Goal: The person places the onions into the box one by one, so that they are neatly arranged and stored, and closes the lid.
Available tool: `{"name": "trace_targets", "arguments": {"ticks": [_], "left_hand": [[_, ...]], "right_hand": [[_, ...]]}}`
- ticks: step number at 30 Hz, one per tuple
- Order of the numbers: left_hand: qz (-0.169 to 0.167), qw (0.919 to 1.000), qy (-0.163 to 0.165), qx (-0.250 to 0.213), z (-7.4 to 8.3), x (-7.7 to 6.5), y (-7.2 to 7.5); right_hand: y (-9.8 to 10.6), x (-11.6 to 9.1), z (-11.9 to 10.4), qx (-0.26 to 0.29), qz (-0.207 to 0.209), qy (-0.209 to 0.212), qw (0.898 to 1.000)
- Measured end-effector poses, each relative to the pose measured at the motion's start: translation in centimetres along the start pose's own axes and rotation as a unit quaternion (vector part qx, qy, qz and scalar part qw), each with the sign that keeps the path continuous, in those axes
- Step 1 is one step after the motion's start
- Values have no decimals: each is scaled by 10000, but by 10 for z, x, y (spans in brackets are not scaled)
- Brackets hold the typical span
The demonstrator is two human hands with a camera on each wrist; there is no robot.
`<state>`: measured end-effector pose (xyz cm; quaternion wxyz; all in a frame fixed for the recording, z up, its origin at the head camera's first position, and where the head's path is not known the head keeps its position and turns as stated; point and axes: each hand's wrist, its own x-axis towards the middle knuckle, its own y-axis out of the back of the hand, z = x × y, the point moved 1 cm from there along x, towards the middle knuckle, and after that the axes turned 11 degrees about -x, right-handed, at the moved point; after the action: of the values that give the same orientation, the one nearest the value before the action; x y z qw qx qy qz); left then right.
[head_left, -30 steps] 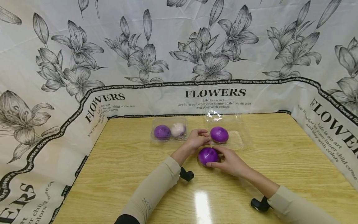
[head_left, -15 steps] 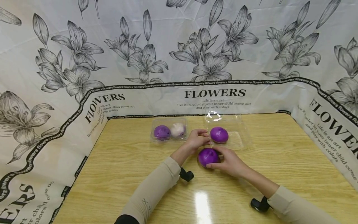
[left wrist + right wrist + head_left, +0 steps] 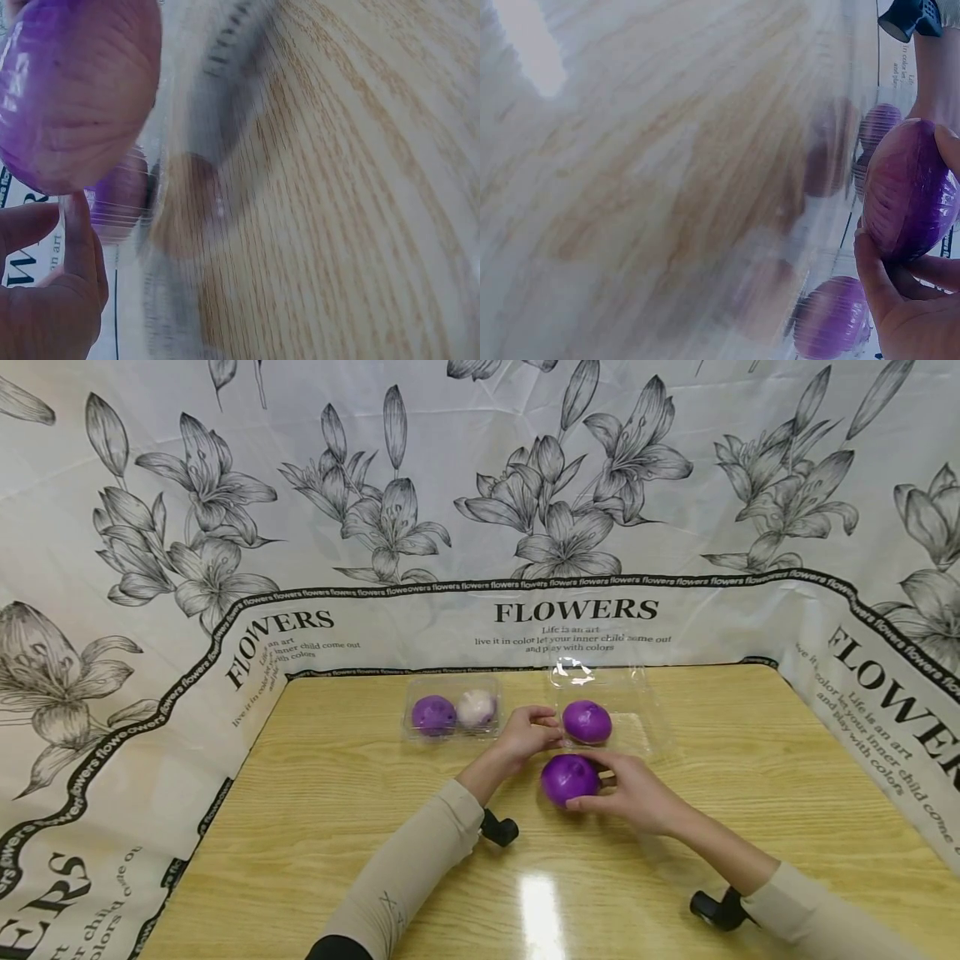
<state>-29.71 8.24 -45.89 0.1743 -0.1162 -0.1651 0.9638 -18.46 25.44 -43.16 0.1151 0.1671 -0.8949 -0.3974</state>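
Note:
My right hand (image 3: 630, 789) holds a glossy purple ball (image 3: 570, 781) between thumb and fingers, just in front of an open clear plastic box (image 3: 637, 732). In the right wrist view the ball (image 3: 907, 195) shows a paler, wrinkled underside. Another purple ball (image 3: 587, 722) sits in the left part of that box, whose right part holds nothing visible. My left hand (image 3: 525, 732) is at the box's near left edge, its thumb and finger seeming to pinch the rim. Part of this hand (image 3: 56, 300) also shows below the held ball in the left wrist view.
Left of the open box stands a lidded clear box (image 3: 452, 680) with a purple ball (image 3: 434, 715) and a whitish one (image 3: 476, 707). All rest on a wooden table (image 3: 337, 827) before a flower-printed cloth (image 3: 420, 635). Black wrist cameras hang under both forearms.
My right hand and the purple ball in it have moved slightly to the right, closer below the open box. The left hand and both boxes stay put.

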Motion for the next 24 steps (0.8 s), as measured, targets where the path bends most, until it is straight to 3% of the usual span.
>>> {"name": "trace_targets", "arguments": {"ticks": [14, 24], "left_hand": [[72, 9991, -49, 413, 0, 1, 1], [21, 10000, 11, 90, 1, 0, -1]], "right_hand": [[30, -2, -9, -286, 308, -59, 9991], [50, 2, -4, -627, 569, -33, 9964]]}}
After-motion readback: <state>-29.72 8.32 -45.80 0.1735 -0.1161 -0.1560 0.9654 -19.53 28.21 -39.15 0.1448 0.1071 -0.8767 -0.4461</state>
